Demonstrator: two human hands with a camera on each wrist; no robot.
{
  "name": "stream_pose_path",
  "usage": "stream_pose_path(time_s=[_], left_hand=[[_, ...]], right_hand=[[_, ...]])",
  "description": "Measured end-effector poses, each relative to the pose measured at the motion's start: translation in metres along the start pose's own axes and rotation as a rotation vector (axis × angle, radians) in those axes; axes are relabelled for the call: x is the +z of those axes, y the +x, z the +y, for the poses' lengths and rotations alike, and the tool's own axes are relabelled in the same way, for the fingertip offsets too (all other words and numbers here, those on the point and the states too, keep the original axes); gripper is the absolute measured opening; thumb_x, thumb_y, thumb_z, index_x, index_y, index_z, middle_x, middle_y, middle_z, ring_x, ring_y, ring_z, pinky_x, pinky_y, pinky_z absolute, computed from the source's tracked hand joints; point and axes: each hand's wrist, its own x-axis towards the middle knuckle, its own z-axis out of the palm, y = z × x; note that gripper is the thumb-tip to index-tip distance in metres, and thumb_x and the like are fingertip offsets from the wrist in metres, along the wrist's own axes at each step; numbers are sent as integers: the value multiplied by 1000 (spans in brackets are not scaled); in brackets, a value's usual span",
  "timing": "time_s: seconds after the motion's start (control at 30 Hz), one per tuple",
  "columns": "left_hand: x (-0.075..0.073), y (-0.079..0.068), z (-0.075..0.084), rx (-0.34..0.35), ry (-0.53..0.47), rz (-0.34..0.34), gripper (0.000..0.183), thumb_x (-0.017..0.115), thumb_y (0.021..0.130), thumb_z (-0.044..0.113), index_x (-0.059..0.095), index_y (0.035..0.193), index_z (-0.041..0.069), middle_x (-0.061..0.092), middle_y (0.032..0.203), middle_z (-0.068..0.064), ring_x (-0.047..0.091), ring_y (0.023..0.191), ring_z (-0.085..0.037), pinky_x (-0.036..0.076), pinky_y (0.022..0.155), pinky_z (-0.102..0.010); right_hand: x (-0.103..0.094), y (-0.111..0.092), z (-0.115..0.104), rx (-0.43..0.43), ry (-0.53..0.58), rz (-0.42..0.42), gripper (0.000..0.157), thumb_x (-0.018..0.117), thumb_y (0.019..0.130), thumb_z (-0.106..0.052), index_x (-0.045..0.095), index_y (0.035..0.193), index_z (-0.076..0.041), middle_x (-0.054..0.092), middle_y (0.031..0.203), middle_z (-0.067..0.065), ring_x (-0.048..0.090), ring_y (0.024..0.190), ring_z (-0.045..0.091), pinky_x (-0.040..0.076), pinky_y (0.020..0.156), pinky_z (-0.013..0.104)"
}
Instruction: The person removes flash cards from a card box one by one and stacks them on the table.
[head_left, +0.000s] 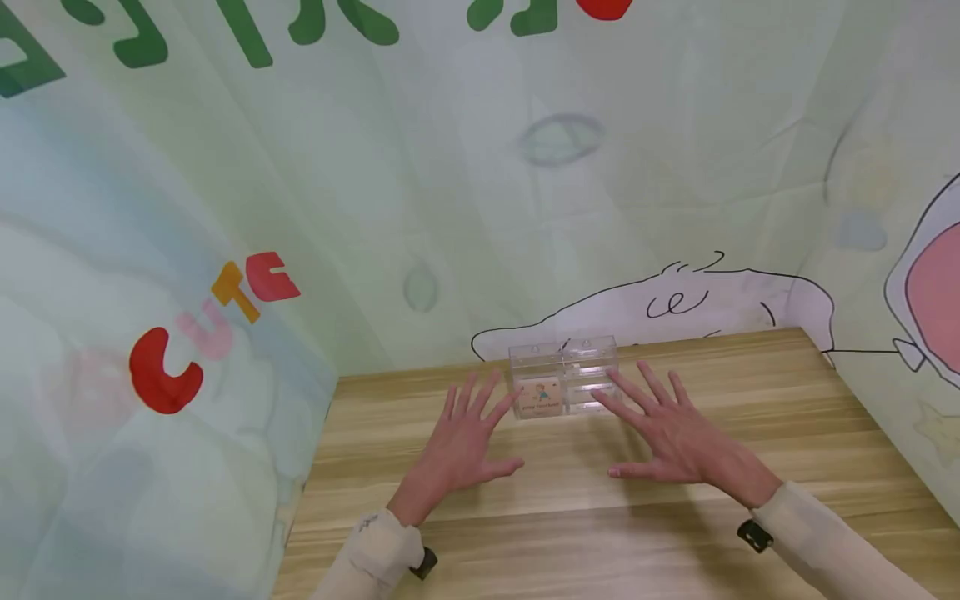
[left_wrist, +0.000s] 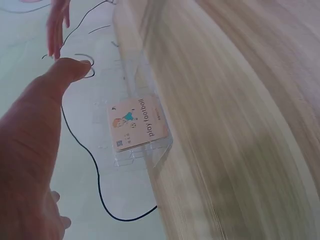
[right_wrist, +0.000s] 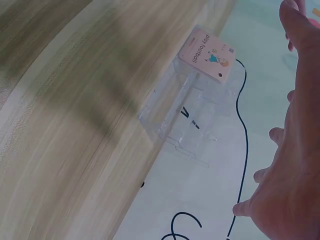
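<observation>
A clear plastic holder (head_left: 590, 372) with several compartments stands at the table's back edge. In its front left compartment sits a pink card (head_left: 541, 397) printed "play football" with a cartoon child; the card (left_wrist: 137, 122) also shows in the left wrist view. My left hand (head_left: 461, 446) hovers to the left of the holder, fingers spread and thumb pointing inward. On the other side, my right hand (head_left: 675, 442) is spread the same way, its fingertips overlapping the holder's right side in the head view. Neither hand holds anything.
The wood-grain table (head_left: 555, 533) ends against a printed cloth backdrop (head_left: 450, 183), which also rises along the left and right sides. Dark straps (head_left: 754, 536) sit at both sleeve cuffs. Shadows of the hands fall on the tabletop.
</observation>
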Motion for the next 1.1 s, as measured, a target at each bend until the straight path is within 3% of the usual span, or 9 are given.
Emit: stream_pose_path(time_s=[0.17, 0.3, 0.5, 0.7, 0.87, 1.0, 1.1], left_hand=[[2, 7, -7, -34, -94, 68, 108, 71, 83, 70, 25, 166, 20, 20, 170, -16, 23, 151, -50, 27, 121, -66], [5, 12, -13, -85, -189, 92, 112, 72, 82, 69, 20, 167, 17, 13, 172, -16, 15, 155, -45, 27, 122, -62], [16, 20, -21, -133, -372, 134, 120, 78, 79, 63, 11, 168, 17, 15, 172, -15, 10, 158, -35, 25, 124, -60], [41, 26, -27, -147, -549, 186, 121, 85, 79, 51, 10, 168, 18, 14, 172, -9, 15, 157, -31, 25, 124, -58], [70, 34, -27, -234, -693, 227, 119, 88, 79, 43, 13, 167, 20, 19, 171, -9, 20, 156, -29, 27, 122, -60], [87, 38, -22, -328, -799, 190, 118, 89, 78, 44, 15, 167, 19, 20, 171, -11, 20, 156, -34, 25, 121, -64], [99, 40, -17, -379, -846, 148, 119, 88, 78, 47, 13, 167, 21, 20, 171, -9, 21, 156, -34, 25, 122, -61]], right_hand=[[-2, 1, 2, 11, 19, 10, 106, 67, 81, -79, 26, 166, -30, 18, 172, 10, 14, 152, 54, 21, 109, 85], [-3, 4, 3, 21, 52, 20, 106, 69, 82, -76, 27, 166, -26, 19, 172, 12, 15, 151, 55, 23, 108, 85], [-4, 8, 6, 49, 132, 17, 107, 69, 83, -75, 23, 167, -27, 12, 174, 6, 12, 152, 54, 21, 109, 85], [-3, 11, 9, 57, 221, 42, 106, 72, 84, -69, 24, 166, -23, 17, 172, 10, 16, 151, 56, 23, 109, 84], [2, 11, 13, 80, 309, 67, 104, 74, 86, -64, 26, 165, -19, 21, 171, 14, 18, 150, 56, 24, 112, 80], [8, 9, 15, 101, 401, 90, 103, 77, 87, -59, 23, 166, -20, 22, 170, 17, 20, 151, 52, 28, 112, 78], [13, 8, 15, 116, 468, 103, 103, 78, 87, -54, 20, 167, -24, 21, 170, 18, 21, 152, 47, 29, 113, 76]])
